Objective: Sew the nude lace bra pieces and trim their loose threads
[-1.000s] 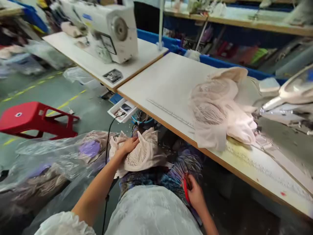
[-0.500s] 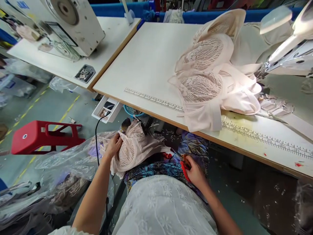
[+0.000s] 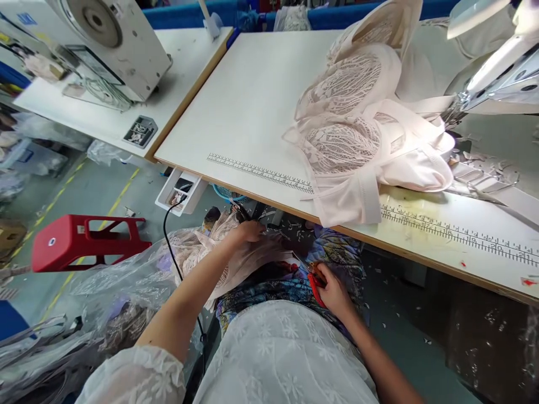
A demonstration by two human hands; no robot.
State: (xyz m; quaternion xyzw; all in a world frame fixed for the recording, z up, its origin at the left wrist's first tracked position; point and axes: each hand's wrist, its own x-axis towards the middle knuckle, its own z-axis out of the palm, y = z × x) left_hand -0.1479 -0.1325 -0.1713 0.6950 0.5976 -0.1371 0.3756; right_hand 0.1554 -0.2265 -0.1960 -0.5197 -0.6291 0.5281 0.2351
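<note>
My right hand [image 3: 336,294] holds red-handled scissors [image 3: 314,290], their blades pointing up and left over my lap. A pale pink lace bra [image 3: 248,259] lies across my lap, partly covered by my left forearm. At the bra's upper edge, near the table's front, is my left hand [image 3: 251,230]. Its fingers are smeared and turned away, so their grip is unclear. More pale pink lace bras [image 3: 343,143] are heaped on the white table [image 3: 256,95], and one band hangs over its front edge.
A sewing machine [image 3: 501,90] stands right of the heap; another sewing machine [image 3: 113,45] is at the left. A white drawer [image 3: 185,196] juts out below the table with a black cable [image 3: 167,238] running down. A red stool [image 3: 88,241] and a clear plastic bag [image 3: 126,280] are at left.
My left hand has left the lace cup it was holding and moved right and up along the bra. My right hand keeps the scissors in nearly the same place.
</note>
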